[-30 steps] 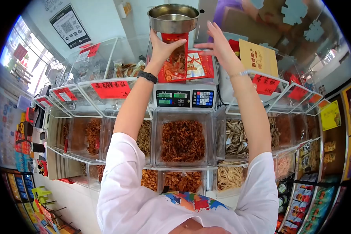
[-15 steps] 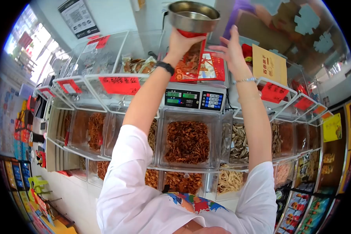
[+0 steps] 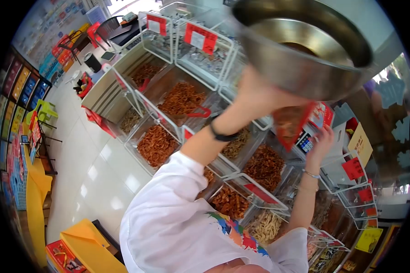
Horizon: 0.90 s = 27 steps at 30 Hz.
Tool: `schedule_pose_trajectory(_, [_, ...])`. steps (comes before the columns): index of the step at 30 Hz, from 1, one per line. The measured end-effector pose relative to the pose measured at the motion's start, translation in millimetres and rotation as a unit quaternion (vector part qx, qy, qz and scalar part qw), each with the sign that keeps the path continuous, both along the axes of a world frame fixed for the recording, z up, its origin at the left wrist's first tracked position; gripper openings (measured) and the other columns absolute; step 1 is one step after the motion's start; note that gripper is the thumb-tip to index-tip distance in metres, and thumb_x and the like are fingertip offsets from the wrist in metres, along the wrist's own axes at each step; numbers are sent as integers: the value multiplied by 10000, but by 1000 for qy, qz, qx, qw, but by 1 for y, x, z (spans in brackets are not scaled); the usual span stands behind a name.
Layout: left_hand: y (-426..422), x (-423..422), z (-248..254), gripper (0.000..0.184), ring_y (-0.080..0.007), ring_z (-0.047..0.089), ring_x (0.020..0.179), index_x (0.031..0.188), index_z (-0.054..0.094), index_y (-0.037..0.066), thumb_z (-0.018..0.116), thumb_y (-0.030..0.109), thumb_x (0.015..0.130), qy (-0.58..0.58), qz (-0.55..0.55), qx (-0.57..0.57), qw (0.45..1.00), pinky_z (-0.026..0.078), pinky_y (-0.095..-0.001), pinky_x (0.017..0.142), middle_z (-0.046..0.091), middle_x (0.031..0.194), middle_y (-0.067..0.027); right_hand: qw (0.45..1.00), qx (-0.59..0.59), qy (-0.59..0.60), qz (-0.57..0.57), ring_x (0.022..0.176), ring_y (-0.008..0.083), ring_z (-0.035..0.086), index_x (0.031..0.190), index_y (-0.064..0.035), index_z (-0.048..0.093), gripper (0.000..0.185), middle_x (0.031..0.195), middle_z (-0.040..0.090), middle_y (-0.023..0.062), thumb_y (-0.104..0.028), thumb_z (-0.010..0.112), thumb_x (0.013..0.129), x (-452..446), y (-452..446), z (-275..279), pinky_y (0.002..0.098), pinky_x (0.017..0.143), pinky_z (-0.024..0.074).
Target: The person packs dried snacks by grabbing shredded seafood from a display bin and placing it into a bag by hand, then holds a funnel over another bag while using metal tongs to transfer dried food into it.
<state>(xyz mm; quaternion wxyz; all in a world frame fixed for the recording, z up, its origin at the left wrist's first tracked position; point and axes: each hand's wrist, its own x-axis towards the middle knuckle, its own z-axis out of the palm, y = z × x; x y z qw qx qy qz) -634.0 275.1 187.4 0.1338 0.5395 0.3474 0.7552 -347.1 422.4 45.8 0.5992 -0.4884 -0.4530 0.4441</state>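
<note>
My left hand (image 3: pixel 259 93) is raised and closed around the underside of a wide metal funnel (image 3: pixel 314 79), which looks large and close to the camera. Below the funnel hangs a clear bag with red edges (image 3: pixel 289 125), holding brown dried pieces; the join between the two is hidden by my hand. Lower and to the right, my right hand (image 3: pixel 321 143) has its fingers loosely bent and apart, close to a red packet (image 3: pixel 322 113) on the scale. Part of the scale's keypad (image 3: pixel 304 143) shows to the left of that hand.
Bins of reddish-brown dried shreds (image 3: pixel 182 98) and pale strips (image 3: pixel 265 226) stand in rows before me. White wire-framed lids with red labels (image 3: pixel 200 38) rise behind them. Pale floor tiles (image 3: pixel 93 159) and a yellow-covered table (image 3: pixel 84 241) lie to the left.
The view has swung left. The funnel and bag, still in my left hand, have come up nearer the camera. My right hand has dropped away from the bag toward the scale.
</note>
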Motion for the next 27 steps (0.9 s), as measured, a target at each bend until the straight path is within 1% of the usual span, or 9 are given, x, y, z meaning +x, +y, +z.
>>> schedule_pose_trajectory(3, [-100,-80,-38,950,-305,647,1068,1314,484,28,940,287,521,-22,77,-76,994,507,-388,944,655,1169,-139,975,-14,-90,203,732,95,589,1131,-87,628,262,942,653,20,-75,559,879,-121,-61,4,210,528,459])
schedule_pose_trajectory(4, [-129,-103,-53,945,-303,648,1067,1313,486,28,939,285,524,-32,109,-104,988,507,-388,944,655,1169,-139,943,10,-146,299,786,120,612,1142,-86,627,263,955,666,34,-92,577,883,-153,-70,-8,256,615,506])
schedule_pose_trajectory(6, [-183,-146,-88,934,-301,648,1067,1310,489,28,937,281,530,-54,172,-159,971,507,-386,944,655,1168,-138,847,160,-343,374,949,292,651,1167,-51,602,265,1005,675,138,-137,579,917,-224,-104,-16,404,855,504])
schedule_pose_trajectory(8, [-227,-180,-123,924,-298,648,1067,1307,492,27,935,278,537,-76,223,-210,949,507,-385,944,655,1168,-137,724,273,-527,352,947,255,650,1187,-65,587,292,1005,671,92,-180,604,920,-286,-127,-47,410,826,509])
schedule_pose_trajectory(10, [-261,-206,-157,913,-296,648,1067,1304,494,27,933,274,543,-98,261,-254,926,507,-384,944,656,1167,-136,627,241,-656,344,1006,302,649,1200,-35,552,433,1014,663,130,-315,673,892,-338,-145,-83,465,848,507])
schedule_pose_trajectory(11, [-276,-216,-173,907,-295,648,1067,1303,496,27,932,272,546,-105,274,-272,917,507,-383,944,656,1167,-135,627,236,-657,345,1006,302,649,1200,-35,552,433,1014,663,130,-315,673,892,-353,-150,-90,465,848,507])
schedule_pose_trajectory(16, [-319,-248,-238,881,-289,649,1066,1296,503,26,928,263,562,-131,301,-339,882,507,-380,944,656,1166,-133,452,163,-815,325,885,272,692,1135,29,538,818,984,651,170,-591,812,679,-400,-153,-120,418,656,566])
schedule_pose_trajectory(20, [-328,-254,-281,859,-284,649,1066,1290,509,25,924,256,574,-140,286,-370,873,507,-378,944,657,1166,-131,481,217,-772,354,753,289,702,879,12,634,622,830,669,150,-555,807,691,-385,-134,-108,374,600,558])
schedule_pose_trajectory(27, [-323,-244,-342,822,-275,650,1065,1281,520,23,918,243,596,-146,259,-393,870,506,-374,944,657,1164,-128,515,154,-772,338,772,286,708,874,19,668,532,836,687,166,-479,801,744,-403,-127,-74,368,637,565])
